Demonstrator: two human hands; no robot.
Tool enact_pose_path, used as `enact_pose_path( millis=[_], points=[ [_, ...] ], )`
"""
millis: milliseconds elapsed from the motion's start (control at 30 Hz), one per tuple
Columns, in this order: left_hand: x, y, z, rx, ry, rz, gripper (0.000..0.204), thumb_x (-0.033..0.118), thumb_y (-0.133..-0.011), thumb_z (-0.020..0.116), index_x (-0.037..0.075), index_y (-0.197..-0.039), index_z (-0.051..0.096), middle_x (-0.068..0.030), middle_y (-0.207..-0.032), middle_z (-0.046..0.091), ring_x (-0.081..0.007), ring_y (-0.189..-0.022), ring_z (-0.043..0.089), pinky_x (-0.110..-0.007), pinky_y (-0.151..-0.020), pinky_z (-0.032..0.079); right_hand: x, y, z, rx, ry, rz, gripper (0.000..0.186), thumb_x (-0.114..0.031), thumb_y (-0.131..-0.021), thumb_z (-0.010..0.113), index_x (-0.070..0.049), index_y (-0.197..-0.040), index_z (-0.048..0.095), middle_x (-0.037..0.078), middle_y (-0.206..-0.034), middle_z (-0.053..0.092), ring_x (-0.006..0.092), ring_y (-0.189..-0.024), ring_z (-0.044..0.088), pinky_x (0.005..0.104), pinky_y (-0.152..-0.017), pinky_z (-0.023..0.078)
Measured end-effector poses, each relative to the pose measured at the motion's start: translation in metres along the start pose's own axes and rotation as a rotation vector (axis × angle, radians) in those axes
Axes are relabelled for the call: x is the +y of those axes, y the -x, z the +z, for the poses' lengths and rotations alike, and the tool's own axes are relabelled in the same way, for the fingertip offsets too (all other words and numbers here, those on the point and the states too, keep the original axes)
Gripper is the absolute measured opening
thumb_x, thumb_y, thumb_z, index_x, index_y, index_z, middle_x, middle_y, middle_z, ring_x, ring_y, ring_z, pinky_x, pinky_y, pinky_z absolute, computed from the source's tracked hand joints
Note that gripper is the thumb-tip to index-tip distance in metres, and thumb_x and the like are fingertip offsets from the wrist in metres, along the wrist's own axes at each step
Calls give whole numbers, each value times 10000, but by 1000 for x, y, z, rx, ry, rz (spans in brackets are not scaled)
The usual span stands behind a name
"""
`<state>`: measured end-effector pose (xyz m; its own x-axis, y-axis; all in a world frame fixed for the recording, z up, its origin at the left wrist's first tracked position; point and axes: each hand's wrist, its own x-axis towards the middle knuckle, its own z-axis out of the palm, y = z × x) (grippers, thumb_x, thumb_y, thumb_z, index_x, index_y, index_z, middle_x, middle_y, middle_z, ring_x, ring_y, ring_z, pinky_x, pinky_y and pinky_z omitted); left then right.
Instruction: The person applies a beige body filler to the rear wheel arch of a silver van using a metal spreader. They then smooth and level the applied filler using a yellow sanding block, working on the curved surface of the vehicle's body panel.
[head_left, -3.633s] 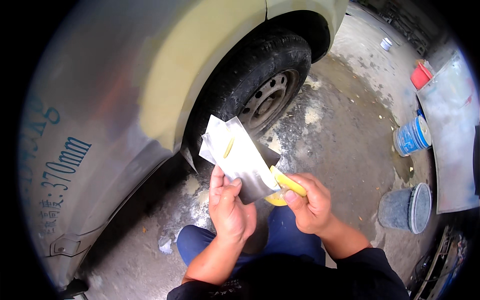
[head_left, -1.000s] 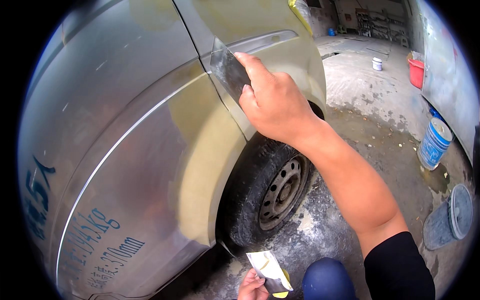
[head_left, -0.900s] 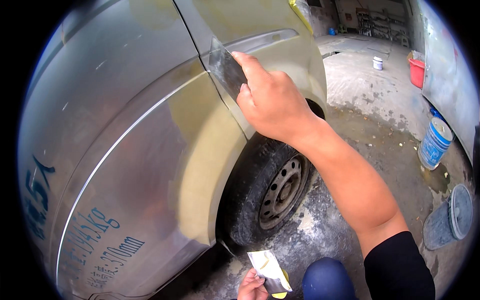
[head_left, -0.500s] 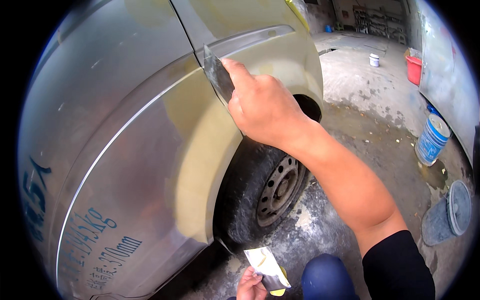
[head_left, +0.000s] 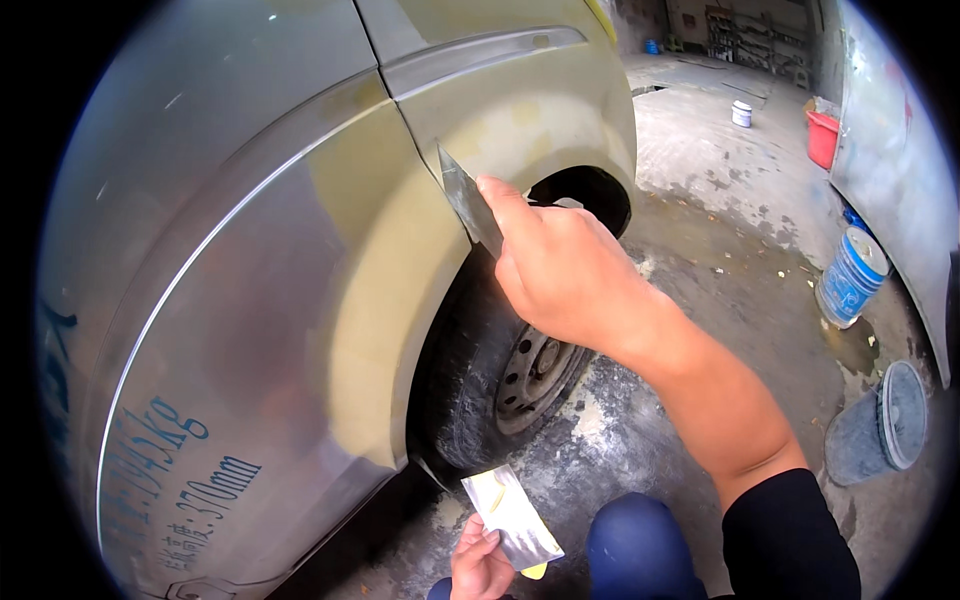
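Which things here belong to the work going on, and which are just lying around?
Part of the work:
flat metal blade in the right hand
metal plate in the left hand
vehicle beside the blade

Seemingly just lying around:
blue-and-white bucket
grey bucket
red tub
small white pot

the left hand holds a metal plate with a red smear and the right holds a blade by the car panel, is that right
Not quite: the head view shows the smear on the metal plate in the left hand is yellow, not red. The rest stands.
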<state>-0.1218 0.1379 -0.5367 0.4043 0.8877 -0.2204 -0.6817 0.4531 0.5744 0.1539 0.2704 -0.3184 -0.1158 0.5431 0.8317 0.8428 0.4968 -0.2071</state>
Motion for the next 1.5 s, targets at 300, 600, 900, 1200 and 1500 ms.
enact_pose_path(
  millis=[300,600,900,1200,1500],
  points=[
    [19,-18,35,-89,-3,106,337,22,-901,569,21,-1231,504,-130,-1202,624,-264,-1122,610,-441,-1023,461,-3,64,7,-132,-32,137,503,-30,-821,564,95,-1293,442,233,-801,634,384,-725,644,441,-634,520],
    [11,-35,60,-162,78,-156,317,84,-918,553,29,-1225,498,-187,-1128,632,-328,-991,651,-507,-847,540,-14,167,14,-185,-1521,825,345,-106,-974,584,-6,-1276,449,85,-1134,638,122,-1034,602,302,-910,490],
    [21,-32,58,-145,54,30,304,57,-904,563,46,-1202,507,-184,-1102,649,-342,-1009,657,-502,-862,553,29,153,-21,-42,-1083,781,482,-111,-937,638,39,-1347,433,136,-1217,621,168,-1109,598,331,-967,486],
    [11,-22,44,-149,117,-36,303,-5,-918,542,8,-1220,519,-158,-1211,626,-285,-1136,611,-463,-1033,460,48,-27,-20,193,-143,-89,341,-137,-899,621,7,-1203,567,226,-958,681,403,-881,661,420,-758,526],
    [8,-19,35,-98,121,-23,287,-8,-907,557,10,-1193,531,-158,-1179,641,-276,-1114,624,-457,-1028,464,56,-48,-3,154,-19,-233,324,-100,-893,609,17,-1188,550,220,-800,667,418,-765,645,465,-678,514]
  ],
)
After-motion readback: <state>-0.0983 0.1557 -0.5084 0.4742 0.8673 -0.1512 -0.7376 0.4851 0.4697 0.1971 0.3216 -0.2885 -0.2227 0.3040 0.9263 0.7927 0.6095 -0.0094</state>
